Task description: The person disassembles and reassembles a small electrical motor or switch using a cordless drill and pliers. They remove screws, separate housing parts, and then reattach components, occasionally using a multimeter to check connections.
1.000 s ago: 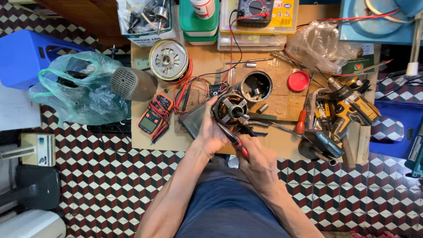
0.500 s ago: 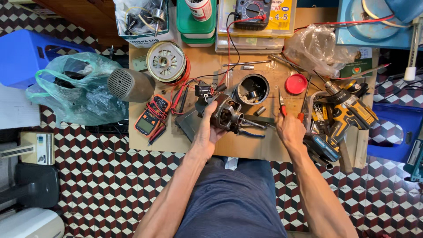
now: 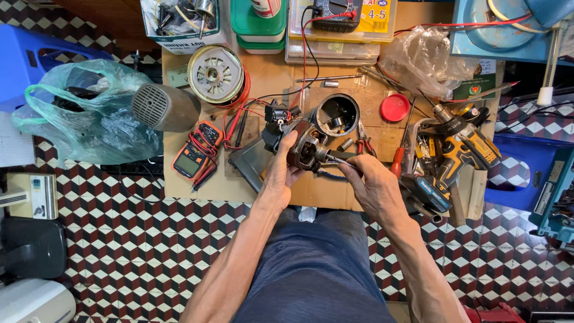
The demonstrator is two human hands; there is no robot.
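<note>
My left hand (image 3: 280,173) grips a small electric motor (image 3: 308,149) over the front of the low wooden table (image 3: 197,188). The motor's shaft end points right. My right hand (image 3: 369,182) holds a thin metal tool (image 3: 342,161) whose tip meets the motor's right end. Red and black wires (image 3: 257,107) run from the motor area toward the back of the table.
A grey metal cup (image 3: 336,115), red lid (image 3: 394,107), pliers (image 3: 366,143), screwdrivers and a yellow cordless drill (image 3: 463,146) lie right. An orange multimeter (image 3: 194,157), grey fan cover (image 3: 164,107) and round rotor (image 3: 215,75) sit left. Green plastic bag (image 3: 84,113) beside the table.
My right hand put down the red-handled tool, reached right toward the drill side, then came back to the motor with a thin metal tool. My left hand kept holding the motor.
</note>
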